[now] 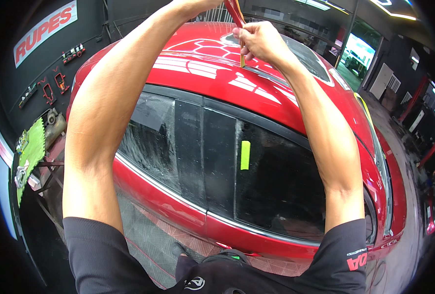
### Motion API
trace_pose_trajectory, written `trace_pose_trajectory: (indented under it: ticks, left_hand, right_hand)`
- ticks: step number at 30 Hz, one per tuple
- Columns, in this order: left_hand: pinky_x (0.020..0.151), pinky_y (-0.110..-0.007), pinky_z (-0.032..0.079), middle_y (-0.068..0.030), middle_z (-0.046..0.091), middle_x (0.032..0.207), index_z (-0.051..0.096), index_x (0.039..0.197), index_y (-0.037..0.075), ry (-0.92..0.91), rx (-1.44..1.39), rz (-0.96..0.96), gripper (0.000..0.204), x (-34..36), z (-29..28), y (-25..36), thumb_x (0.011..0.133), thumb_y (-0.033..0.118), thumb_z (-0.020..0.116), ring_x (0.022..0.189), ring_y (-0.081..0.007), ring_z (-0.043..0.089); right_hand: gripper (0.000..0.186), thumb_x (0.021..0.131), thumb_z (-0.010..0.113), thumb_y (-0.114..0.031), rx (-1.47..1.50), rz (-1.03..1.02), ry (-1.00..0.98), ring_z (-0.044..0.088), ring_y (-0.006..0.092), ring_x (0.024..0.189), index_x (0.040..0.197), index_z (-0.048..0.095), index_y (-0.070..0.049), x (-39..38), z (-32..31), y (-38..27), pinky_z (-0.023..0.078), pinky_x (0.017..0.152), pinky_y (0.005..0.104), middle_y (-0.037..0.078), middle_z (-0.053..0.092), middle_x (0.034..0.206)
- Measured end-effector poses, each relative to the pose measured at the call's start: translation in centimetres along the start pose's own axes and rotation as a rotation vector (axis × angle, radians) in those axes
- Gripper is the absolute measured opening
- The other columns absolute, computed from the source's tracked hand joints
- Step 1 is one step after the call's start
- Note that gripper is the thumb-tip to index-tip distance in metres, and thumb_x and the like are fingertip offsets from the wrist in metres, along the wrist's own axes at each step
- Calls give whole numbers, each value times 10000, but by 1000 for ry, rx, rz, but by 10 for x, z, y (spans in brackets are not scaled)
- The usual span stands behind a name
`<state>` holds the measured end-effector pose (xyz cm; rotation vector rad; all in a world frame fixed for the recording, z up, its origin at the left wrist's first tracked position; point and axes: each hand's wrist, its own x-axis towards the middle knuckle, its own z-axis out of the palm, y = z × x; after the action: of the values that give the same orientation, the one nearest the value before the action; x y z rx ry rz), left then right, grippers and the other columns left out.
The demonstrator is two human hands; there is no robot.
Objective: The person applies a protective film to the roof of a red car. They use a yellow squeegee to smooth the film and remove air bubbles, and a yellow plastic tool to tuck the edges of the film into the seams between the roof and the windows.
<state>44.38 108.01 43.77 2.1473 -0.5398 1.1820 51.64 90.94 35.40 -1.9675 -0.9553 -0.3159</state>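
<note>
Right hand (pixel 260 41) pinching red-and-yellow strip (pixel 235 13) over red car roof (pixel 193 78), strip's lower end near the dark roof seam (pixel 266 76), left forearm (pixel 114 73) running off the top edge, so left grip can't be told.

wall (pixel 92 44): dark grey, left; red-lettered white banner (pixel 46 32)
floor (pixel 151 252): grey gridded tiles, near
doorway (pixel 362 49): bright, rectangular, far right
light (pixel 402 16): white strip, far right

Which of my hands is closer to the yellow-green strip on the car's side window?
Right. Your right hand is above the strip, over the red roof; your left hand is farther up and left, mostly beyond the picture's top edge.
</note>
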Motion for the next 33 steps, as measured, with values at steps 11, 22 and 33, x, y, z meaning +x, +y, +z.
trace_pose_trajectory:
  ticks: [11, 22, 33]
  left_hand:
    - [585, -311, 546, -113, 708, 849, 695, 965, -22, 211, -236, -17, 223, -15, -126, -98, 1023, 165, 588, 744, -164, 669]
    - [803, -278, 552, -99, 724, 1118, 695, 1257, -2, -280, -164, -338, 643, -81, -183, -225, 935, 554, 702, 899, -121, 661]
    - [558, -253, 596, -151, 714, 810, 681, 1038, -100, -114, -569, -329, 285, -46, -92, -235, 1045, 175, 605, 635, -155, 717]
  right_hand:
    - [264, 981, 591, -169, -30, -119, 201, 622, 147, 567, 803, 705, -11, 93, 79, -76, 507, 527, 328, 66, 624, 635]
    - [283, 933, 576, -180, -283, -307, 332, 718, 293, 668, 767, 727, -7, 191, 159, -144, 565, 631, 420, 182, 693, 667]
    - [258, 942, 624, -197, -359, -473, 220, 708, 222, 654, 821, 733, 4, 204, 179, -215, 550, 584, 370, 136, 696, 681]
